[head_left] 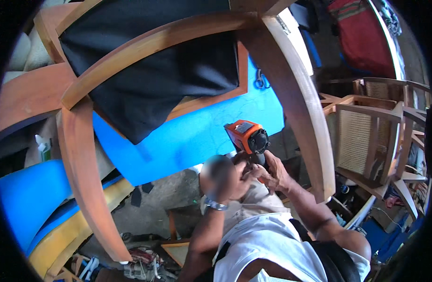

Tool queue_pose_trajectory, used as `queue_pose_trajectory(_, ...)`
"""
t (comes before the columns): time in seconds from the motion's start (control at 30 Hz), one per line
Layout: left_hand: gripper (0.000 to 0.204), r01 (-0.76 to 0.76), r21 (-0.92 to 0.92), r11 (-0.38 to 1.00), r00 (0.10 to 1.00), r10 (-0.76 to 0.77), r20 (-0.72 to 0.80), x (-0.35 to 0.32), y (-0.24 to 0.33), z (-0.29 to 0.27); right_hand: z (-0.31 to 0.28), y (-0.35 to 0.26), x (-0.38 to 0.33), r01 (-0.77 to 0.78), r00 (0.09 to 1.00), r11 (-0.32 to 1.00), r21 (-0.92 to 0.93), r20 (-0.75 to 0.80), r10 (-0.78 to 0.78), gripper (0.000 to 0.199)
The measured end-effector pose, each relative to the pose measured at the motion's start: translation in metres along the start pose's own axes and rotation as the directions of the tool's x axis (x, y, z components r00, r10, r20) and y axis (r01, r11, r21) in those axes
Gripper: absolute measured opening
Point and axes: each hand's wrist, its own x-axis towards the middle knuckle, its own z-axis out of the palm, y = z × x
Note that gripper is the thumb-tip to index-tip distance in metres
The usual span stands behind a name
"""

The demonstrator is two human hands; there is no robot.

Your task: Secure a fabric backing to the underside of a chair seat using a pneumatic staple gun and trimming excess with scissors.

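Observation:
An orange and black staple gun (246, 135) is held in front of my body, its round black bolted cap facing me. My right hand (276, 173) is wrapped round its dark handle. My left hand (240, 181) is closed at the lower part of the same tool, its fingers meeting those of the right; a blur covers part of it. Beyond the hands, a wooden chair frame (77, 155) stands with its legs pointing toward me. Black fabric (150, 89) drapes loosely over a wooden seat frame on the blue tabletop (192, 141). The tool's nose is hidden.
Scissors (259, 80) with blue handles lie at the tabletop's far right. Several cane-backed wooden chairs (359, 136) are stacked at the right. Blue and yellow curved panels (42, 188) sit at the left. A curved chair leg (314, 141) rises close beside my right forearm.

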Motion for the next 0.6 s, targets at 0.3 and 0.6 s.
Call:
queue_pose_trajectory(0.3, 0.055, 0.225, -0.008, 0.974, -0.088, 0.012, -0.996, -0.002, -0.142, -0.181, -0.013, 0.064, 0.075, -0.247, 0.684, 0.788, -0.564, -0.678, -0.271, 0.056)
queue_pose_trajectory(0.6, 0.049, 0.442, 0.274, 0.854, -0.121, 0.36, -0.925, 0.057, -0.177, -0.22, -0.05, 0.086, 0.202, -0.38, 0.55, 0.725, -0.575, -0.771, -0.322, 0.056)
